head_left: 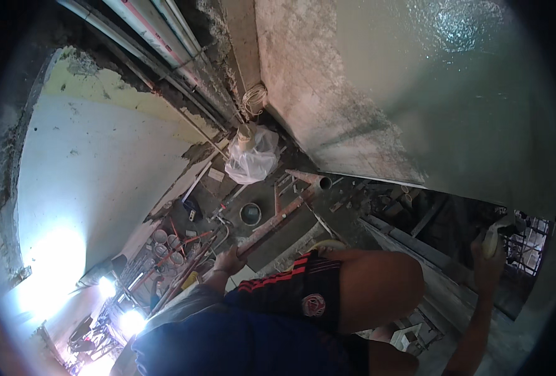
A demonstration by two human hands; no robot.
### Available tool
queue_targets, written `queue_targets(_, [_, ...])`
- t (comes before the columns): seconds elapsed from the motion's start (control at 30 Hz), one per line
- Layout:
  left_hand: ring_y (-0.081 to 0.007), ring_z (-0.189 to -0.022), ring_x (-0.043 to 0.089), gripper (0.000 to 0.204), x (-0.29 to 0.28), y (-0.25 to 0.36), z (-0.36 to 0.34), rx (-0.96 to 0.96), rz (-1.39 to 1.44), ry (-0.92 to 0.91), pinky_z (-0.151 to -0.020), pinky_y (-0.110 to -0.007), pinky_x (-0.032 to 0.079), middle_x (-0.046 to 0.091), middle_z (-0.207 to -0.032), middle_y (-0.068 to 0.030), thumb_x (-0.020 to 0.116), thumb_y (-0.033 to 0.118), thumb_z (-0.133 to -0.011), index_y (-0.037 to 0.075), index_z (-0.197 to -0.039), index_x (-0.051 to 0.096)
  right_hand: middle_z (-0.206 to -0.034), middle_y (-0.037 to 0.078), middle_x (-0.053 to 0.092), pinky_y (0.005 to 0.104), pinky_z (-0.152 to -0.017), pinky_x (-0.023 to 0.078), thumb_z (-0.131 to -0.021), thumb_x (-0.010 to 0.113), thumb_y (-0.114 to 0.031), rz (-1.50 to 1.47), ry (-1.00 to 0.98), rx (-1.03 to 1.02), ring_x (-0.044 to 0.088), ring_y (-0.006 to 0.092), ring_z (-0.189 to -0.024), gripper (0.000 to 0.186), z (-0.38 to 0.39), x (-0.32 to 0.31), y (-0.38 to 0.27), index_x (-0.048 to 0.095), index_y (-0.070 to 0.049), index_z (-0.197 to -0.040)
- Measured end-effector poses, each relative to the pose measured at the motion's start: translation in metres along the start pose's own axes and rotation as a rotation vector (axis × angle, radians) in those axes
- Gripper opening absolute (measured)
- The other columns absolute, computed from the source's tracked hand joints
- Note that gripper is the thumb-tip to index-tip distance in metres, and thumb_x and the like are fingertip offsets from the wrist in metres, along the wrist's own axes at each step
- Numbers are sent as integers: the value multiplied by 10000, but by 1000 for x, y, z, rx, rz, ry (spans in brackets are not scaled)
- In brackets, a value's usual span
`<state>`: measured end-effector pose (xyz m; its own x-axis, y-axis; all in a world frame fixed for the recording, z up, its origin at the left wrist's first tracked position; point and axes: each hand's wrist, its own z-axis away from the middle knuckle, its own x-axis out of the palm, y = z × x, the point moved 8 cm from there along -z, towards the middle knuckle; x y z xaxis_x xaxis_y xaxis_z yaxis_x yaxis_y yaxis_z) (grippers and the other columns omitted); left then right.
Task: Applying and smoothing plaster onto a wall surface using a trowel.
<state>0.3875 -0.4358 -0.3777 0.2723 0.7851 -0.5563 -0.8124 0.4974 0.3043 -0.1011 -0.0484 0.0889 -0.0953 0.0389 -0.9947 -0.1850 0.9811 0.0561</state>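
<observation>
My left hand [226,263] is closed around a rusty scaffold bar [273,222], left of my bent bare leg [378,288]. My right hand [486,260] grips the pale handle of a trowel [508,222] at the lower edge of the smooth grey wall [491,144]. The upper part of that wall shines as if wet; a rougher, paler band [315,94] runs along its left side. Much of the trowel's blade is hard to make out.
Far below are a dark bucket [250,214], several pale buckets [168,244] and scattered bars. A plastic-wrapped bundle [253,163] stands under pipes [165,44] and a coiled cable [253,97]. Bright lamps [132,321] glare at lower left. A dark opening with grating [529,247] lies right.
</observation>
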Motion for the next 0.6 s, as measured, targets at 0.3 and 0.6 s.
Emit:
queue_targets(0.3, [-419, -945, 639, 524, 2, -1, 1, -10, 51, -57, -834, -510, 502, 666, -995, -232, 645, 454, -752, 54, -1075, 545, -1005, 162, 568, 418, -812, 444, -751, 747, -332, -219, -148, 9, 550, 279, -922, 509, 10, -3, -49, 569, 14, -1079])
queue_targets(0.6, [-425, -958, 627, 466, -5, -9, 1, -18, 93, 14, -835, -507, 496, 666, -976, -228, 680, 394, -724, 66, -1037, 573, -1009, 195, 571, 448, -891, 431, -756, 739, -422, -96, -199, -54, 556, 368, -992, 658, 14, 53, -25, 551, -7, -1231])
